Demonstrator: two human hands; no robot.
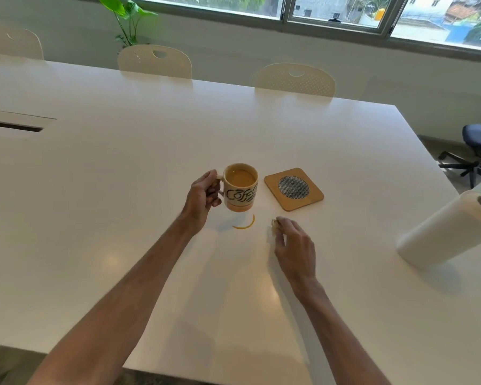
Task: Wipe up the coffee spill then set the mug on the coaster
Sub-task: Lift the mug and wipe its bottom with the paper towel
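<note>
The coffee ring [245, 224] lies just left of my right hand [295, 245]
My right fingers pinch a small pale wad [274, 224] beside it; my left hand [203, 197] grips the mug [240, 187] by its handle, seemingly lifted above the ring. The coaster [293, 188] sits right of the mug.

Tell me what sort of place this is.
Probably an office meeting room: a long white table with a recessed slot, matching chairs lined along its far side, and a wheeled swivel chair off to the right.
</note>
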